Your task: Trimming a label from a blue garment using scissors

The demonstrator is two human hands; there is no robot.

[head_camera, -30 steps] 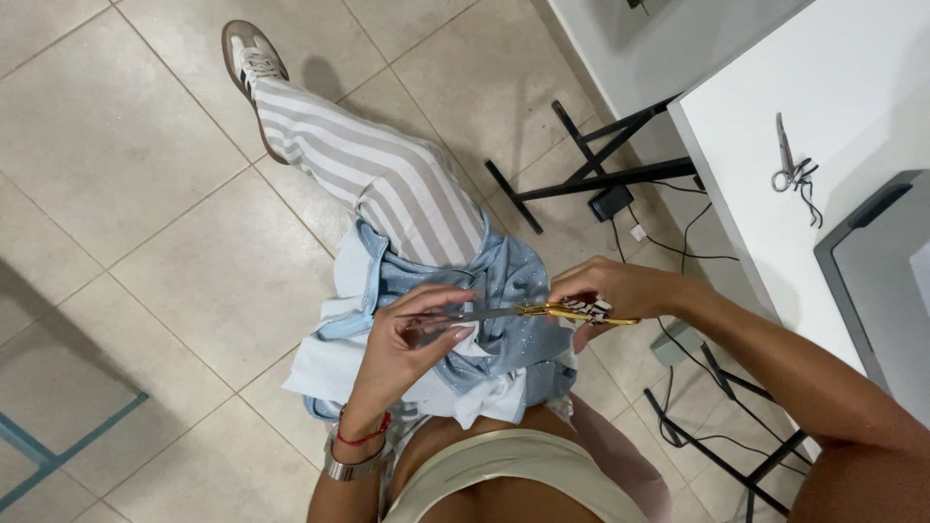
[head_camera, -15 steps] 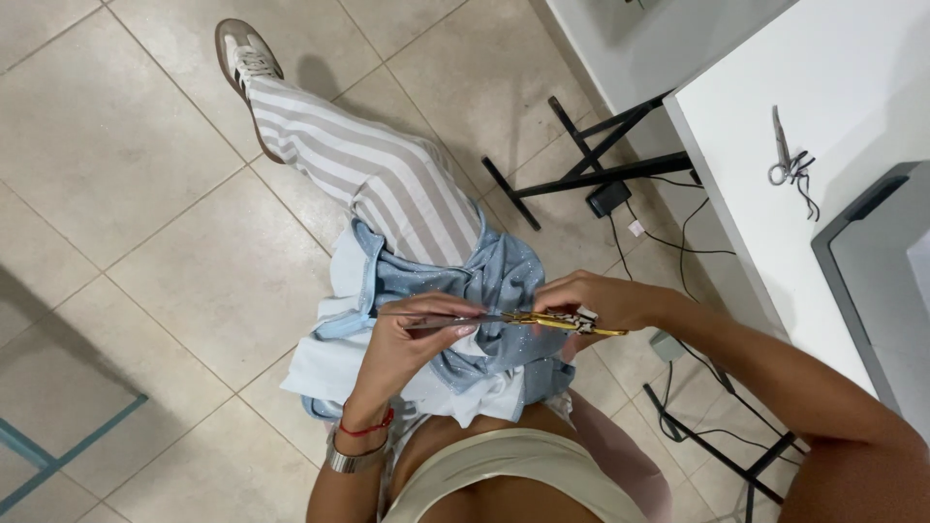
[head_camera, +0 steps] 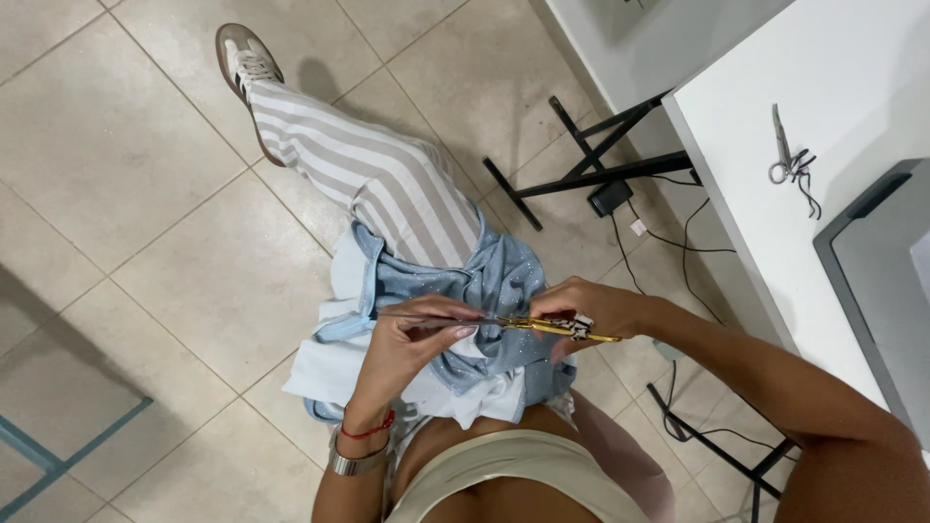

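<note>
Left hand (head_camera: 412, 339): fingers curled narrow, pinching a fold of the blue fabric between thumb and fingertips; red cord and silver bracelet (head_camera: 356, 463) at the wrist.
Right hand (head_camera: 591, 312): closed around the handles of the gold scissors, knuckles up, just right of the left hand.
Gold scissors (head_camera: 542, 327): lying nearly level across the lap, handles to the right inside the right hand, blades pointing left toward the left fingertips; whether the blades stand open or shut, cannot tell.
Blue fabric (head_camera: 484, 286): light blue with small glinting specks, bunched on the lap under both hands, draped over the near end of the striped trouser leg.
White fabric (head_camera: 334, 373): beneath and left of the blue cloth, spilling off the lap toward the floor.
Striped trouser leg (head_camera: 368, 179): beige and white, stretched to the far left, ending in a white trainer (head_camera: 247, 68) on the tiled floor (head_camera: 116, 223).
White table (head_camera: 775, 116): at the right, black folding legs below it, cables trailing on the floor.
Small scissors (head_camera: 787, 155): silver, lying on the table top at the far right, well apart from both hands.
Grey machine (head_camera: 886, 291): at the right edge on the table, only partly in view.
</note>
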